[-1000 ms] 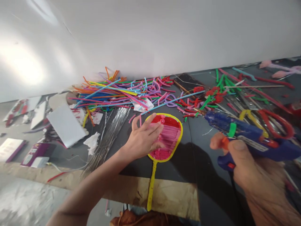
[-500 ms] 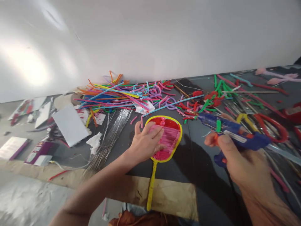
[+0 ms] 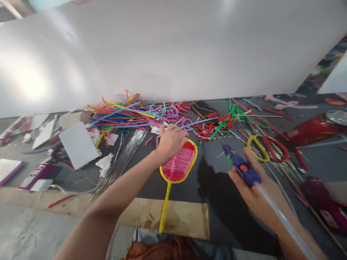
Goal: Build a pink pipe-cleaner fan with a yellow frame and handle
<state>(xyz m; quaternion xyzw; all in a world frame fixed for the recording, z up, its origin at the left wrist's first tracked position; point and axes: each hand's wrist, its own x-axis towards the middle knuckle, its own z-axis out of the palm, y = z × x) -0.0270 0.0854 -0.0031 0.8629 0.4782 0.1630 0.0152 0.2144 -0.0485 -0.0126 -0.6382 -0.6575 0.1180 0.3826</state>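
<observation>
A paddle-shaped piece (image 3: 181, 168) lies flat in front of me, with a yellow pipe-cleaner rim and handle and a pink and red filling. My left hand (image 3: 171, 141) is over its upper left part, fingers bent and somewhat apart, and hides that part. I see nothing gripped in it, though its fingertips are partly hidden. My right hand (image 3: 256, 191) is wrapped round a blue hot glue gun (image 3: 245, 168), held to the right of the paddle. A clear glue stick (image 3: 282, 218) sticks out of the gun's back end, and its nozzle points up and left.
Behind the paddle lies a pile of coloured pipe cleaners (image 3: 130, 113). Thin metal wires (image 3: 127, 151) and a white box (image 3: 78, 145) are on the left. Scissors (image 3: 276, 148) and a red can (image 3: 317, 128) lie on the right. A pale board (image 3: 173, 54) rises behind.
My left hand has moved from the paddle's middle up toward its top edge. The glue gun has turned, its back end now toward me. The view has shifted to the right.
</observation>
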